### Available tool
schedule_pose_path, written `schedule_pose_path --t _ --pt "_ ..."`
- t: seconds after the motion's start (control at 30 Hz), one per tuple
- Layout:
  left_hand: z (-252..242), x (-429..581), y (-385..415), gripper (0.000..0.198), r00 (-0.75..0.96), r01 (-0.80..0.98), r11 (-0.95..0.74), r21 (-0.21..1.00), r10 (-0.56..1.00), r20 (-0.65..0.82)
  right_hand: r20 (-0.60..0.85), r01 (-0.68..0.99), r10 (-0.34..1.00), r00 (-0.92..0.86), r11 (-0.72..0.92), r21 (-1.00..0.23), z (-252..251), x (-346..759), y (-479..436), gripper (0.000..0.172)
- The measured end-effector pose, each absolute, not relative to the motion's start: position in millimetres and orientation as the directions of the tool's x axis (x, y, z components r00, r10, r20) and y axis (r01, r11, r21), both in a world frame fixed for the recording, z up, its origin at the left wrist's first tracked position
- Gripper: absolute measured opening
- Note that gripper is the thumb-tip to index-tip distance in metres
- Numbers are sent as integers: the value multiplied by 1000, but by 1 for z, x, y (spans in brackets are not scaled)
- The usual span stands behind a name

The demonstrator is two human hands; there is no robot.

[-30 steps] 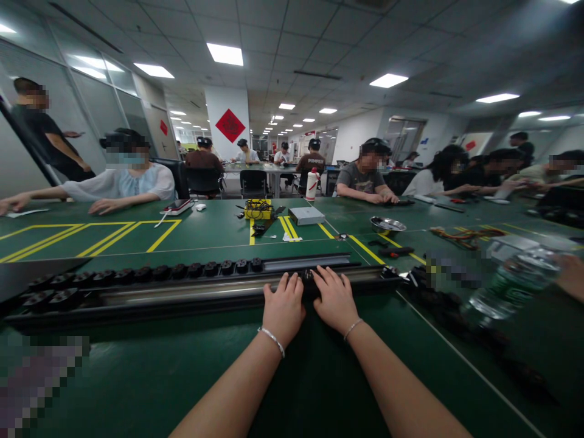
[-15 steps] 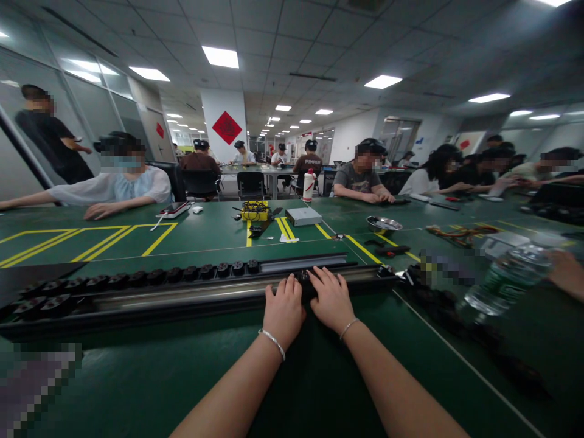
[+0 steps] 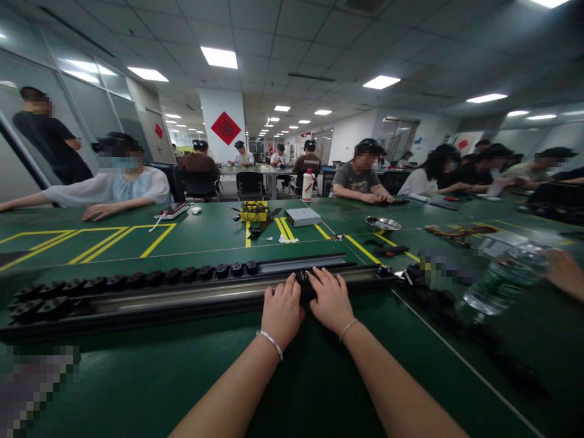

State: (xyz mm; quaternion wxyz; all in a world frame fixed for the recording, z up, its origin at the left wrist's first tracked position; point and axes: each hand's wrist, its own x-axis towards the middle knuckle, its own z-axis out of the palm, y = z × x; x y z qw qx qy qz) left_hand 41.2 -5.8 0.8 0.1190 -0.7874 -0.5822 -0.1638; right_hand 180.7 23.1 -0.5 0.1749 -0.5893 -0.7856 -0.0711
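A long black rail point(image 3: 182, 296) with a metallic channel lies across the table in front of me. My left hand point(image 3: 281, 310) and my right hand point(image 3: 331, 299) meet over its right part, fingers bent over it. Between my fingertips is a small black socket module point(image 3: 302, 278), mostly covered by both hands. Several similar black socket modules point(image 3: 205, 272) stand in a row along a second rail point(image 3: 301, 263) behind. More of them sit at the left end of the front rail. My thumbs are largely hidden.
A clear water bottle point(image 3: 502, 280), with another person's hand point(image 3: 566, 274) beside it, is at right near more dark modules point(image 3: 438, 307). Farther back are a metal bowl point(image 3: 383, 224), a grey box point(image 3: 302, 216) and a yellow box with cables point(image 3: 253, 210). Co-workers sit around the table.
My hands stay on the module with hardly any movement. The view has shifted very slightly. At far left, the standing person's forearm is drawn in closer to the body.
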Motion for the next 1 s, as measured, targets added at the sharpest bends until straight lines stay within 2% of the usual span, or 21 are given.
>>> schedule_pose_path --t 1.0 --pt "1 44 -7 52 258 959 -284 11 887 382 380 952 891 -247 295 -75 -2 180 22 64"
